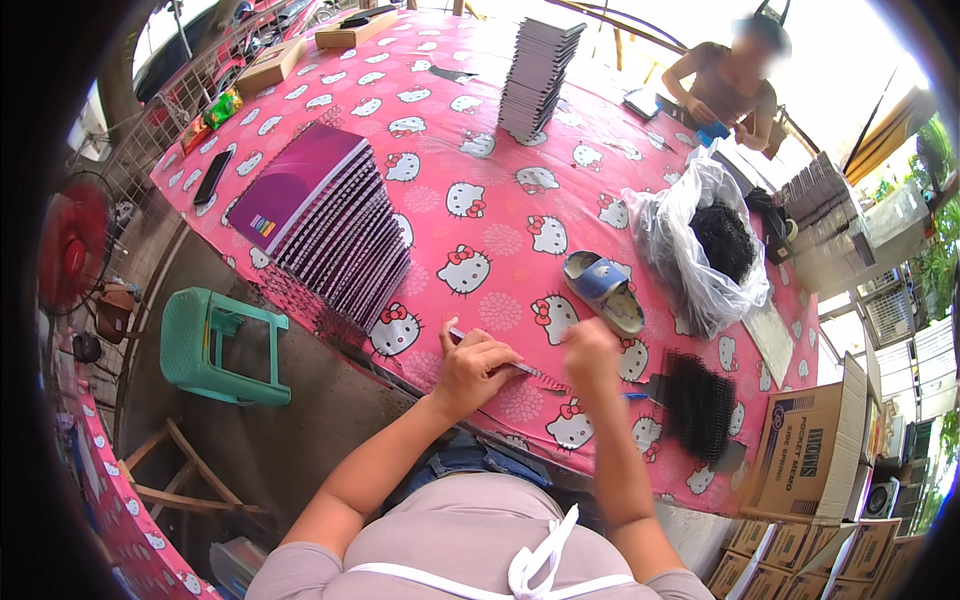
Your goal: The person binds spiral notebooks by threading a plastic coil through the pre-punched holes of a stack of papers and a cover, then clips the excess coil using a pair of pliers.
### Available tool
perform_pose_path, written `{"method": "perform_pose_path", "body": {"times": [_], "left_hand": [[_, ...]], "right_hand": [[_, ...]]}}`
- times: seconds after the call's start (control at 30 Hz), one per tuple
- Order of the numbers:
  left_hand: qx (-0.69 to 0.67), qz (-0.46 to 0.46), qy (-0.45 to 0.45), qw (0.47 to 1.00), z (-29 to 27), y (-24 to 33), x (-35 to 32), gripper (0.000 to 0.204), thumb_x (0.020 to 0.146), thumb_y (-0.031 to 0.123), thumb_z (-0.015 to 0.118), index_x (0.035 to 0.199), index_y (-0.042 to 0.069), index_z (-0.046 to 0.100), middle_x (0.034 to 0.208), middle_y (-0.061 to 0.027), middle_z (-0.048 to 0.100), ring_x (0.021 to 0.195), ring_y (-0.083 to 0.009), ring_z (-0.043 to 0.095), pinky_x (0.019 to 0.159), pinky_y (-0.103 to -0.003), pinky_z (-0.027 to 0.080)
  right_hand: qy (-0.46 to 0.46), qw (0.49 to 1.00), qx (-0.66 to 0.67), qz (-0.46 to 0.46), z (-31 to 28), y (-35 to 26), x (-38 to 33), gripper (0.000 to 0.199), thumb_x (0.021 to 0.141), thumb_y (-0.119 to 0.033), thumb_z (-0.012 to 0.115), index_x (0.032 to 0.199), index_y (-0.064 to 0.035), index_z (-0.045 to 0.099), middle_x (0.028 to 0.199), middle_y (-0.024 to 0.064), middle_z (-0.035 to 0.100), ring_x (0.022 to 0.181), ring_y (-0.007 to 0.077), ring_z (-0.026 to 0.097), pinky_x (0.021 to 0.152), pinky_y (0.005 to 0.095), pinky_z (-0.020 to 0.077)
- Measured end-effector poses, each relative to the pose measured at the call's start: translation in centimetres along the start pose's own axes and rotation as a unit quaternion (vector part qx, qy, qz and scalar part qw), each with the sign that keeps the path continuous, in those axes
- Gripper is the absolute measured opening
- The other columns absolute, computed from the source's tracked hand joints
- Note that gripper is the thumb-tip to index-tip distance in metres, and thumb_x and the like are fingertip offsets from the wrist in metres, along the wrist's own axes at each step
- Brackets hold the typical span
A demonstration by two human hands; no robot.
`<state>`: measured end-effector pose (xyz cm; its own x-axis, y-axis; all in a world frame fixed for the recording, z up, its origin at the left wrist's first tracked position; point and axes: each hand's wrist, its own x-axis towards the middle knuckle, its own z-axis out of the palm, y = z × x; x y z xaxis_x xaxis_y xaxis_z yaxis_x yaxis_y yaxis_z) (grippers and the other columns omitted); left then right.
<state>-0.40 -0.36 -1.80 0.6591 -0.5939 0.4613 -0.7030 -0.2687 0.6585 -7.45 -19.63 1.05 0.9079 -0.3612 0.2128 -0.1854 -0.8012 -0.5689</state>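
My left hand [473,374] is closed on a thin purple-and-white strip [524,369], apparently a notebook seen edge-on, at the table's near edge. Most of it is hidden under my fingers. Just beyond its right end my right hand [592,350] is raised in a fist, slightly blurred; what it grips, if anything, does not show. A blue slipper [604,291] lies past that fist. To the right sits a pile of black spiral binding coils [697,410], with a slim blue-handled tool [637,396] beside it.
A tall stack of purple spiral notebooks [335,225] stands at left, another notebook stack [540,80] at the far side. A plastic bag [665,235] of black coils is at right, near a cardboard box [808,440]. A person [730,90] works opposite. A green stool [225,345] stands left.
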Motion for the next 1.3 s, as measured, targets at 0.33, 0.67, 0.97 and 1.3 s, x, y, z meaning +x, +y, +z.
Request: {"method": "perform_pose_path", "body": {"times": [0.33, 0.67, 0.97, 1.3], "left_hand": [[-0.003, 0.002, -0.017, 1.0, -0.9, -0.3, -0.1, 0.03, 0.065, 0.019, 0.08, 0.091, 0.014, 0.065, 0.087, 0.0011, 0.063, 0.094, -0.0161, 0.06, 0.106, -0.054, 0.021], [-0.013, -0.008, -0.062, 0.998, -1.2, -0.9, 0.3, 0.028, 0.065, 0.021, 0.08, 0.087, 0.013, 0.064, 0.088, 0.0001, 0.063, 0.096, -0.0174, 0.06, 0.105, -0.056, 0.024], [-0.06, 0.018, -0.038, 0.997, -2.3, -1.1, 1.0, 0.031, 0.066, 0.01, 0.078, 0.094, 0.009, 0.065, 0.097, -0.0056, 0.061, 0.101, -0.0225, 0.059, 0.101, -0.048, 0.035], [-0.313, -0.148, -0.011, 0.938, -3.3, -4.4, -0.3, 0.028, 0.076, -0.008, 0.067, 0.102, 0.003, 0.064, 0.104, -0.0064, 0.062, 0.102, -0.0173, 0.061, 0.089, -0.03, 0.05]], "right_hand": [[0.03, 0.953, 0.276, 0.124, -4.4, 7.2, 2.7, 0.024, 0.073, -0.014, 0.072, 0.09, -0.0009, 0.06, 0.073, 0.003, 0.06, 0.065, 0.0171, 0.059, 0.06, 0.0342, 0.0474], [-0.18, 0.948, 0.262, -0.016, -2.9, 3.4, -0.8, 0.03, 0.071, -0.008, 0.075, 0.098, -0.0031, 0.064, 0.085, 0.0046, 0.064, 0.078, 0.0138, 0.06, 0.071, 0.0296, 0.048], [-0.152, 0.987, -0.042, -0.02, -2.7, 2.9, 1.1, 0.042, 0.069, -0.009, 0.078, 0.108, -0.0034, 0.063, 0.091, 0.0062, 0.065, 0.082, 0.0175, 0.063, 0.075, 0.031, 0.05], [-0.209, 0.959, 0.19, -0.038, -2.2, -0.3, 2.2, 0.03, 0.068, 0.002, 0.073, 0.097, 0.001, 0.062, 0.089, 0.0034, 0.067, 0.08, 0.0093, 0.06, 0.073, 0.0275, 0.0492]]}}
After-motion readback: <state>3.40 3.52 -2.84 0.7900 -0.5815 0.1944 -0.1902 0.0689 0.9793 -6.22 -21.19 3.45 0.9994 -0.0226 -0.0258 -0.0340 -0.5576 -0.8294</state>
